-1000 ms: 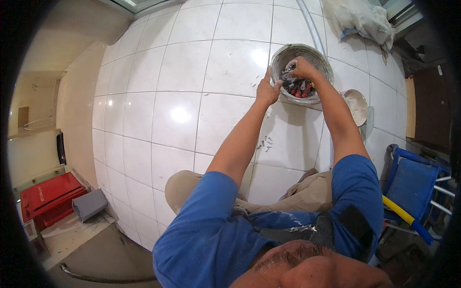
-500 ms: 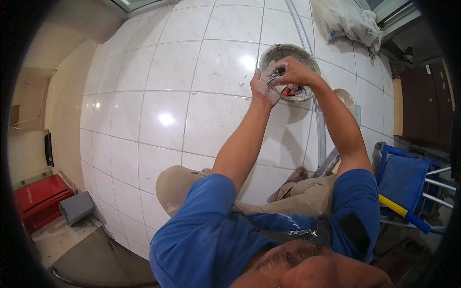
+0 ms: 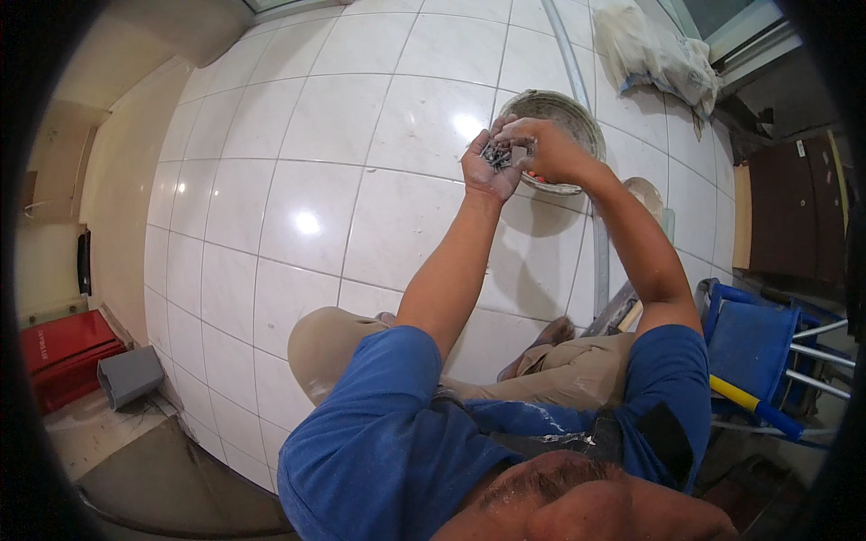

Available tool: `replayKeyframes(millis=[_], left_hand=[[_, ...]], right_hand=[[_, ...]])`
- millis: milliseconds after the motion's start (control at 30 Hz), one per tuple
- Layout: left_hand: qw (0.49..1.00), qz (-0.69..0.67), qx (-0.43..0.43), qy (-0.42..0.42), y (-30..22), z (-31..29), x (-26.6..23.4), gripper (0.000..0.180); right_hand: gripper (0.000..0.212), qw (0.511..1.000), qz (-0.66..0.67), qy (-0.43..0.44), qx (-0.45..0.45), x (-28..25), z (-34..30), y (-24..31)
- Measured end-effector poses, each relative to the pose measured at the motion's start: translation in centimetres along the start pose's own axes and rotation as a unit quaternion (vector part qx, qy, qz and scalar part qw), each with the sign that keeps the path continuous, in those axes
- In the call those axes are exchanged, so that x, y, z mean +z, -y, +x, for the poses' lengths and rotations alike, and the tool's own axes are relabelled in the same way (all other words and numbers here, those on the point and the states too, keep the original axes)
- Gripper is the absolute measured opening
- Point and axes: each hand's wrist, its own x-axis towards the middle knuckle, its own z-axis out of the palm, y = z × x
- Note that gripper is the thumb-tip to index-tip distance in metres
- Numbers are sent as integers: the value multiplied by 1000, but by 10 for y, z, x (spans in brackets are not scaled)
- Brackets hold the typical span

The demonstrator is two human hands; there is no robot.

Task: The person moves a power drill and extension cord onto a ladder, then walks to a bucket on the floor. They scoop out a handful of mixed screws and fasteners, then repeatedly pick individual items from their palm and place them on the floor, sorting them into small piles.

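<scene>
My left hand point(image 3: 488, 178) is turned palm up and cupped around a heap of small, thin grey pieces point(image 3: 495, 155), screw-like but too small to name surely. Over the same palm my right hand point(image 3: 555, 151) reaches in from the right, its fingers bent and pressed together at the edge of the heap. What it pinches, if anything, I cannot make out. Pale dust coats both hands. Just beyond and below them stands a round, plaster-smeared bucket point(image 3: 591, 128). A bit of red-orange shows inside it, mostly hidden by my right hand.
A long metal straightedge point(image 3: 564, 45) lies on the white floor tiles point(image 3: 347, 117) behind the bucket. At the far right slumps a white sack point(image 3: 654, 59). A blue folding stool point(image 3: 749, 334) stands by my right arm. A red box point(image 3: 72, 347) and grey container point(image 3: 131, 377) sit left.
My left palm has opened wider, exposing the heap of grey pieces. My right fingers have shifted lower over it, and the red things in the bucket are more covered.
</scene>
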Motion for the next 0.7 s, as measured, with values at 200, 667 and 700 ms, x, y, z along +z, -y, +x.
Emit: replayKeyframes(millis=[200,667,700], left_hand=[[996,-82,-29,26,-9,-9,3,48],[986,-104,-100,83,-24,-34,6,54],[987,-103,-97,71,-25,-37,8,54]], right_hand=[[44,991,107,-30,71,-33,7,-54],[20,989,-82,-126,-15,-2,4,-68],[19,991,-64,-110,-43,0,7,-52]])
